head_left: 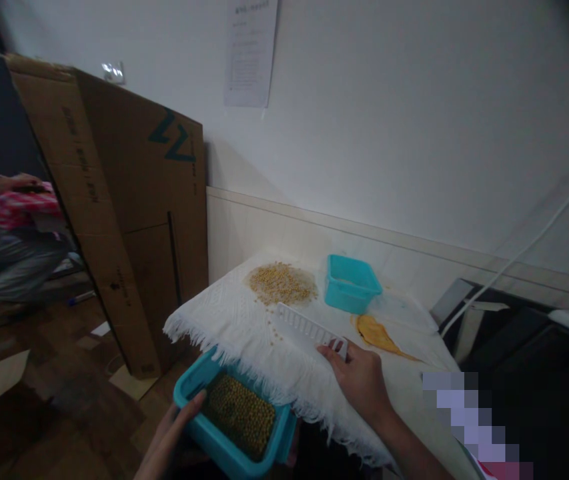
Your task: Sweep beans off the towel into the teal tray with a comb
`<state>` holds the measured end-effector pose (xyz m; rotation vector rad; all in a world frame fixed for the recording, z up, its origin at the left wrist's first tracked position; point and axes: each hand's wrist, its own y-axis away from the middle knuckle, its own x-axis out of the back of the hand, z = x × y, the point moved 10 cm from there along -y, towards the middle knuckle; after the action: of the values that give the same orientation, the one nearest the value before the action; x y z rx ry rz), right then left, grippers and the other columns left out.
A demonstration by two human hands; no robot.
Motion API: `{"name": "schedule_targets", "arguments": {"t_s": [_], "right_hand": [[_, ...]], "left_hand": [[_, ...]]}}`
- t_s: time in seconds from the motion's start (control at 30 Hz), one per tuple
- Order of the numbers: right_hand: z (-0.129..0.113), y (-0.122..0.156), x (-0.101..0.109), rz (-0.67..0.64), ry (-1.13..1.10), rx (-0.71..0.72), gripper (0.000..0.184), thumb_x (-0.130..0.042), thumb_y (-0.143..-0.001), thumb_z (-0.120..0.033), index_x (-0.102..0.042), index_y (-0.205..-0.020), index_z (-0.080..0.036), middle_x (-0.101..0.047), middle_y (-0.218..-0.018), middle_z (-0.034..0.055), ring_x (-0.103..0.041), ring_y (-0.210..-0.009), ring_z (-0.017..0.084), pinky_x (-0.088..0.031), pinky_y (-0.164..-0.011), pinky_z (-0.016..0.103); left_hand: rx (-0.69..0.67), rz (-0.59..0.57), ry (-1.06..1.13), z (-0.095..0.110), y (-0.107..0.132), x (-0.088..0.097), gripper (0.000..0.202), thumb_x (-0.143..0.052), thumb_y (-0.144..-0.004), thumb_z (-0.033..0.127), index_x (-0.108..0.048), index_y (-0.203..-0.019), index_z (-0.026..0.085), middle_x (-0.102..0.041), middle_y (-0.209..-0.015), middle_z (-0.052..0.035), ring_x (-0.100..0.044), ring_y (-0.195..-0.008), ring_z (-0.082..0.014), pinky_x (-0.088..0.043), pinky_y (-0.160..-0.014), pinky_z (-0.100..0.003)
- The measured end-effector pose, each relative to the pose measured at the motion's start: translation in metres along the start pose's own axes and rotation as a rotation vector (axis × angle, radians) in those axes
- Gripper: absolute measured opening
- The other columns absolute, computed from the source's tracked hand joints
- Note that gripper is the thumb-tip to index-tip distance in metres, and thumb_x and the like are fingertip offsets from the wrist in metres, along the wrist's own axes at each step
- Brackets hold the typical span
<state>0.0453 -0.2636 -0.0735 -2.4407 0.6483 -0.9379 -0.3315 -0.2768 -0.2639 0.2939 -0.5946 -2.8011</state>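
My left hand (184, 420) grips the rim of a teal plastic container (203, 427) below the table's front edge. Soybeans (244, 407) lie inside it. In my right hand (359, 373) is a white slotted plastic strip (309, 331), held by one end, its long side low over the cloth. Just beyond the strip, a heap of pale soybeans (281, 283) is spread on the white fringed tablecloth (224, 307), with a few loose beans between. A second teal container (349, 293) stands at the back of the table.
A crumpled orange-yellow piece (377, 333) lies right of the strip. The tall cardboard box (139, 200) stands at the left, against the wall. A white cable (519, 253) runs down at the right, near dark objects. Another person's hand (27, 181) shows at far left.
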Motion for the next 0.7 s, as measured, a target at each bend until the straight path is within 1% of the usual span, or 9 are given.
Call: {"name": "schedule_targets", "arguments": {"t_s": [0.07,0.17,0.23,0.3,0.37,0.47,0.53,0.6,0.7], "right_hand": [[-0.004,0.004,-0.002,-0.015,-0.007,0.02,0.055,-0.069,-0.092,-0.065,-0.065,-0.058,-0.022,-0.062,-0.048,0.0028,-0.057,-0.042,0.017,-0.042,-0.047,0.027],[-0.008,0.011,-0.007,-0.046,-0.014,0.045,0.051,-0.07,-0.094,-0.061,-0.072,-0.063,-0.02,-0.065,-0.05,0.0033,-0.059,-0.042,0.017,-0.045,-0.048,0.026],[-0.013,0.016,-0.009,-0.054,-0.032,0.057,0.049,-0.07,-0.095,-0.059,-0.075,-0.066,-0.02,-0.068,-0.052,0.0041,-0.062,-0.043,0.018,-0.047,-0.049,0.026],[-0.02,0.023,-0.011,-0.069,-0.066,0.075,0.045,-0.07,-0.095,-0.054,-0.076,-0.066,-0.02,-0.071,-0.055,0.0047,-0.066,-0.046,0.019,-0.049,-0.051,0.025],[-0.028,0.028,-0.016,-0.107,-0.111,0.09,0.04,-0.071,-0.094,-0.049,-0.077,-0.067,-0.021,-0.071,-0.056,0.0037,-0.067,-0.048,0.018,-0.049,-0.051,0.024],[-0.033,0.029,-0.021,-0.146,-0.169,0.061,0.037,-0.073,-0.092,-0.045,-0.075,-0.064,-0.02,-0.067,-0.053,0.0013,-0.062,-0.044,0.016,-0.045,-0.049,0.023],[-0.029,0.023,-0.021,-0.122,-0.179,0.015,0.039,-0.073,-0.09,-0.046,-0.071,-0.06,-0.02,-0.064,-0.05,0.0004,-0.057,-0.043,0.015,-0.041,-0.047,0.024],[-0.023,0.013,-0.018,-0.072,-0.16,-0.023,0.042,-0.073,-0.089,-0.048,-0.067,-0.058,-0.02,-0.06,-0.048,-0.0003,-0.052,-0.043,0.014,-0.037,-0.045,0.024],[-0.014,-0.004,-0.013,-0.02,-0.1,-0.028,0.041,-0.073,-0.089,-0.049,-0.065,-0.06,-0.021,-0.061,-0.051,0.0,-0.052,-0.047,0.014,-0.038,-0.05,0.025]], "left_hand": [[0.021,0.001,0.015,-0.001,-0.001,0.0,0.096,-0.083,-0.066,0.077,-0.064,-0.141,0.02,-0.064,-0.157,-0.0208,-0.062,-0.14,-0.0521,-0.069,-0.068,-0.045],[0.059,-0.004,0.03,-0.006,-0.005,0.003,0.095,-0.088,-0.067,0.074,-0.067,-0.144,0.02,-0.08,-0.13,-0.0207,-0.071,-0.131,-0.05,-0.07,-0.076,-0.048],[0.046,-0.008,0.021,-0.007,-0.007,0.005,0.091,-0.089,-0.068,0.072,-0.071,-0.141,0.021,-0.084,-0.12,-0.0193,-0.072,-0.132,-0.0483,-0.07,-0.077,-0.047],[0.037,-0.014,0.03,-0.007,-0.007,0.005,0.089,-0.089,-0.068,0.073,-0.073,-0.14,0.023,-0.084,-0.121,-0.0179,-0.071,-0.133,-0.0477,-0.071,-0.077,-0.046],[0.037,-0.006,0.051,-0.008,-0.006,0.005,0.091,-0.089,-0.067,0.074,-0.073,-0.142,0.024,-0.084,-0.126,-0.0169,-0.072,-0.132,-0.0482,-0.071,-0.078,-0.048],[0.03,0.032,0.04,-0.005,-0.005,0.007,0.094,-0.088,-0.067,0.076,-0.074,-0.144,0.024,-0.081,-0.134,-0.0175,-0.07,-0.133,-0.0516,-0.071,-0.081,-0.052],[0.017,0.037,0.009,-0.001,-0.005,0.009,0.093,-0.088,-0.066,0.075,-0.075,-0.143,0.026,-0.079,-0.139,-0.0171,-0.066,-0.137,-0.0548,-0.072,-0.08,-0.053],[0.013,0.017,-0.023,0.003,-0.007,0.009,0.095,-0.091,-0.062,0.072,-0.073,-0.145,0.031,-0.079,-0.142,-0.0137,-0.062,-0.141,-0.0572,-0.072,-0.079,-0.054],[0.003,-0.019,-0.078,0.009,-0.011,0.009,0.105,-0.096,-0.051,0.065,-0.067,-0.15,0.044,-0.078,-0.148,-0.0039,-0.051,-0.151,-0.059,-0.073,-0.082,-0.055]]}}
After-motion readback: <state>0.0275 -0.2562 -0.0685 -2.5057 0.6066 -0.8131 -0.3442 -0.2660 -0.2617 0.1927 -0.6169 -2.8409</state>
